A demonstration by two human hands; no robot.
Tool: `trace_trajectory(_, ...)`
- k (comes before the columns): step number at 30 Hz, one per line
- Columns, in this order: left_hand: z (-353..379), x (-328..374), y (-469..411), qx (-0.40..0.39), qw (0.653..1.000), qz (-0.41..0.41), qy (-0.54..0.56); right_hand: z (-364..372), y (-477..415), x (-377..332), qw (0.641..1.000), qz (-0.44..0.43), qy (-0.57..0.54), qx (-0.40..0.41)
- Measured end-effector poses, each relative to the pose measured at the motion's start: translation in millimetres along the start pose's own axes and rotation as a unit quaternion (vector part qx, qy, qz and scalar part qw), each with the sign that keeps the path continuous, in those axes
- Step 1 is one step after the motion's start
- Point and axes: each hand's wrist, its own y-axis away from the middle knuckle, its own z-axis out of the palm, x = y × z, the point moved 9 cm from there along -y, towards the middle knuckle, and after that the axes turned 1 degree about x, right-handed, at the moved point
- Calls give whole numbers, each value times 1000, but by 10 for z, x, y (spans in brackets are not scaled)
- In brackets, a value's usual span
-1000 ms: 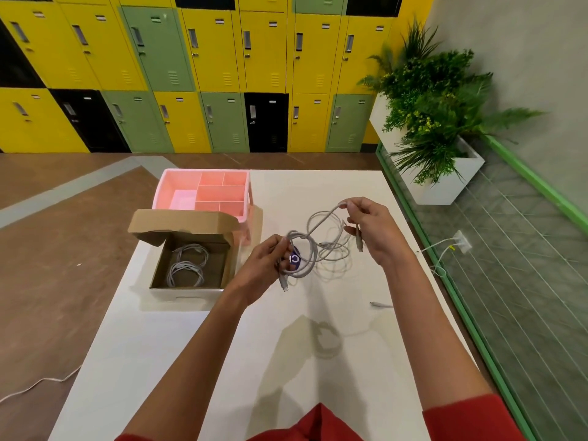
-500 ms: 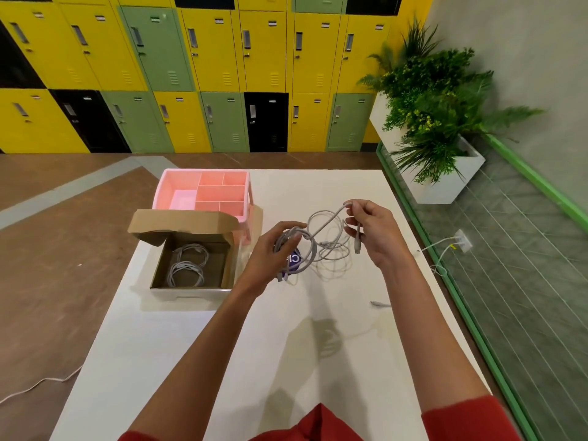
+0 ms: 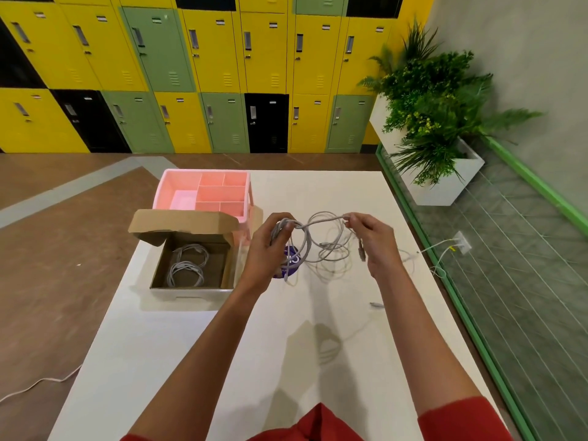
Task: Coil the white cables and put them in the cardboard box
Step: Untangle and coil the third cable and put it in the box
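Note:
A white cable point(image 3: 313, 240) hangs in loose loops above the white table point(image 3: 197, 345). My left hand point(image 3: 270, 246) grips the gathered loops at their left side. My right hand point(image 3: 372, 243) pinches the free strand near its plug end, to the right of the loops. The open cardboard box point(image 3: 191, 289) stands left of my hands, lid flap raised. A coiled white cable point(image 3: 187, 265) lies inside it. Another thin white cable point(image 3: 375, 304) lies on the table below my right hand.
A pink divided organiser point(image 3: 178, 186) stands behind the box. A small purple round object point(image 3: 291, 259) lies on the table under the loops. A green-framed glass railing point(image 3: 445, 281) runs along the table's right side, with a planter point(image 3: 445, 186) beyond it. A white cord point(image 3: 35, 385) trails on the floor at left.
My left hand has rolled over the loops, fingers now on top of the bundle. My right hand has drawn the free strand up and level between the two hands.

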Motion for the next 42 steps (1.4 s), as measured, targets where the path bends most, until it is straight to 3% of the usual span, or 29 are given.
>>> trace_trajectory(7, 116, 7, 39, -61, 993, -43, 88, 157, 118, 363, 997, 14, 71, 1)
trace_trajectory(14, 158, -35, 89, -77, 993, -44, 71, 375, 173, 294, 995, 61, -74, -5)
trace_trajectory(17, 128, -65, 85, -60, 996, -38, 55, 475, 205, 234, 989, 79, -121, -44)
trace_trajectory(23, 103, -95, 59, -19, 998, -34, 40, 603, 337, 281, 982, 115, -74, -130)
trace_trajectory(30, 117, -109, 74, -49, 998, -38, 32, 618, 411, 373, 967, 165, -84, -176)
trace_trajectory(38, 239, -244, 138, -174, 970, -113, 124, 688, 481, 379, 946, 204, -96, -234)
trace_trajectory(42, 191, -274, 137, -144, 965, -143, 166, 700, 522, 329, 942, 196, -75, -261)
